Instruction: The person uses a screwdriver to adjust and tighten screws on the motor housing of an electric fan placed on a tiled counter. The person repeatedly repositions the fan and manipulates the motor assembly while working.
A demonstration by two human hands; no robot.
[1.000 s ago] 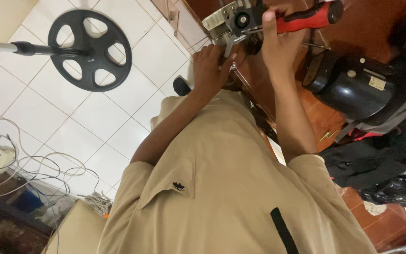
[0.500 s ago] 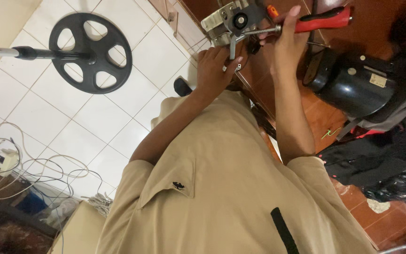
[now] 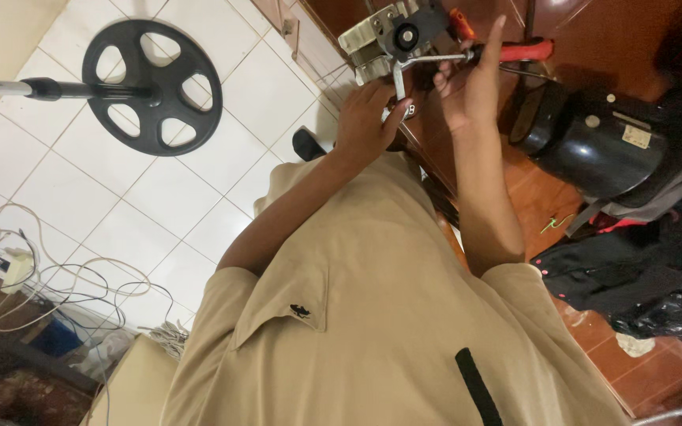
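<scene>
Here, the left hand (image 3: 369, 118) is pinching a bent metal rod (image 3: 404, 71) under a small metal assembly (image 3: 392, 35), while the right hand (image 3: 467, 87), fingers half-curled, is gripping a red-handled tool (image 3: 515, 51).

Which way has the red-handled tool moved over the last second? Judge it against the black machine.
Yes, slightly. The red-handled tool has dipped nearer the black machine and lies flatter. The right hand grips its shaft, one finger raised.

Your left hand (image 3: 369, 118) and right hand (image 3: 467, 87) sit side by side at the metal part (image 3: 392, 35), above your shirt (image 3: 372, 315). The round stand base (image 3: 151, 87) lies left on the floor (image 3: 65, 181); cables (image 3: 49, 284) lower left; the machine housing (image 3: 601, 146) right on the tabletop (image 3: 593, 31).
</scene>
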